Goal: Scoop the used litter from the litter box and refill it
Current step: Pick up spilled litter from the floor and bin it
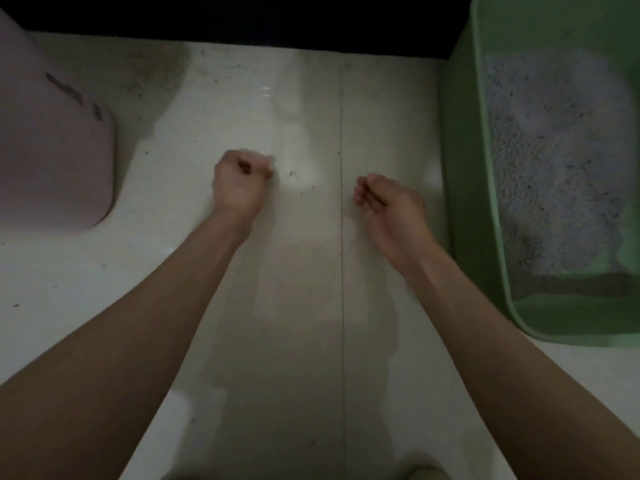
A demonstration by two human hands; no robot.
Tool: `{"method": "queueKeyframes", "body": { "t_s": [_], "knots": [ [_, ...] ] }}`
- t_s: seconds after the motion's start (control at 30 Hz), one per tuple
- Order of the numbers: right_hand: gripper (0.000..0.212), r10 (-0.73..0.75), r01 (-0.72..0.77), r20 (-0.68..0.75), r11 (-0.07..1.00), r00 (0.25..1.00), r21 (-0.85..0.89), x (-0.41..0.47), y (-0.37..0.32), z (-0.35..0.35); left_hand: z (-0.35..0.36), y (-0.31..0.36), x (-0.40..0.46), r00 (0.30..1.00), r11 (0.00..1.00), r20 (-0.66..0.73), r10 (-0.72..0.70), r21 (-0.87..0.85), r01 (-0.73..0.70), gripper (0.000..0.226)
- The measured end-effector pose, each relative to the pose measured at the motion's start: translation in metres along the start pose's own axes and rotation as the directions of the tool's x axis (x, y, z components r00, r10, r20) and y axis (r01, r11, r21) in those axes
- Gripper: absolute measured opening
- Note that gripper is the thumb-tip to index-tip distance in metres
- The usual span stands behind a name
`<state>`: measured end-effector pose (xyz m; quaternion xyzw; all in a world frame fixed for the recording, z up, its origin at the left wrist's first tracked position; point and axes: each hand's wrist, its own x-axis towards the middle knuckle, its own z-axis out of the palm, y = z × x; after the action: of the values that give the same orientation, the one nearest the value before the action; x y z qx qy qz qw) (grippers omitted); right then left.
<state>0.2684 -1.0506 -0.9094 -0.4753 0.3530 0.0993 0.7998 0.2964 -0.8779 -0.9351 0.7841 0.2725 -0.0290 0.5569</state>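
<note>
A green litter box (460, 188) stands at the right edge of the view, with pale grey litter (554, 161) spread across its floor. My left hand (239, 185) hovers over the white tiled floor in the middle, curled into a fist with nothing visible in it. To the right, just left of the box's wall, my right hand (388, 206) hangs with its fingers loosely curled and together, holding nothing. No scoop is in view.
A pale pink container (52, 150) sits on the floor at the left. The white tile floor (304, 289) carries scattered dark specks and a dusty patch at the back left. A dark gap runs along the top edge.
</note>
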Motion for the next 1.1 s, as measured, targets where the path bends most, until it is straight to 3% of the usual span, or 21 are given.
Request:
{"method": "queueKeyframes", "body": {
  "t_s": [0.03, 0.1, 0.17, 0.23, 0.3, 0.4, 0.57, 0.77, 0.83, 0.9, 1.0, 1.07, 1.1],
  "knots": [
    [0.02, 0.039, -0.043, 0.033, 0.991, 0.999, 0.123, -0.005, -0.002, -0.006, -0.002, -0.001, -0.003, 0.998, 0.994, -0.026, -0.049, -0.099, 0.047, 0.021],
    [0.022, 0.028, -0.033, 0.04, 0.99, 0.999, 0.136, -0.014, -0.006, -0.018, -0.004, 0.001, -0.015, 0.996, 0.987, 0.014, -0.087, -0.133, 0.088, 0.027],
    [0.021, -0.065, 0.055, -0.044, 0.977, 0.997, -0.206, -0.02, -0.007, -0.025, -0.003, 0.003, -0.024, 0.989, 0.986, 0.099, -0.106, -0.118, 0.117, 0.027],
    [0.02, -0.236, 0.106, -0.114, 0.748, 0.965, -0.655, -0.018, -0.003, -0.031, 0.0, 0.002, -0.027, 0.985, 0.984, 0.108, -0.135, -0.104, 0.147, 0.025],
    [0.02, -0.37, 0.122, -0.119, 0.567, 0.921, -0.815, -0.011, 0.001, -0.034, 0.004, -0.001, -0.026, 0.995, 0.996, 0.069, -0.068, 0.055, 0.065, 0.016],
    [0.021, -0.405, 0.137, -0.084, 0.487, 0.911, -0.863, 0.002, 0.004, -0.034, 0.006, -0.002, -0.029, 0.992, 0.958, 0.096, 0.084, 0.267, -0.107, 0.009],
    [0.02, -0.417, 0.114, -0.074, 0.409, 0.906, -0.905, 0.016, 0.006, -0.036, 0.014, -0.012, -0.031, 0.97, 0.907, 0.131, 0.203, 0.349, -0.236, 0.018],
    [0.015, -0.417, 0.111, -0.059, 0.372, 0.907, -0.922, 0.015, 0.006, -0.033, 0.018, -0.016, -0.027, 0.951, 0.863, 0.139, 0.277, 0.398, -0.31, 0.012],
    [0.016, -0.409, 0.125, -0.067, 0.426, 0.91, -0.896, 0.012, 0.004, -0.031, 0.018, -0.015, -0.028, 0.944, 0.849, 0.154, 0.291, 0.414, -0.329, 0.01],
    [0.014, -0.371, 0.134, -0.125, 0.598, 0.92, -0.79, 0.005, 0.001, -0.03, 0.018, -0.014, -0.027, 0.935, 0.826, 0.183, 0.304, 0.439, -0.355, 0.01],
    [0.012, -0.116, 0.062, -0.183, 0.958, 0.976, -0.279, -0.007, -0.001, -0.031, 0.017, -0.012, -0.026, 0.929, 0.812, 0.213, 0.302, 0.453, -0.368, 0.011],
    [0.019, -0.023, 0.026, -0.152, 1.0, 0.988, 0.013, -0.008, -0.002, -0.033, 0.016, -0.01, -0.028, 0.949, 0.888, 0.171, 0.264, 0.34, -0.308, 0.011],
    [0.022, -0.02, 0.03, -0.155, 0.998, 0.988, 0.061, -0.007, -0.003, -0.034, 0.015, -0.007, -0.027, 0.967, 0.94, 0.14, 0.213, 0.24, -0.241, 0.015]
  ]
}}
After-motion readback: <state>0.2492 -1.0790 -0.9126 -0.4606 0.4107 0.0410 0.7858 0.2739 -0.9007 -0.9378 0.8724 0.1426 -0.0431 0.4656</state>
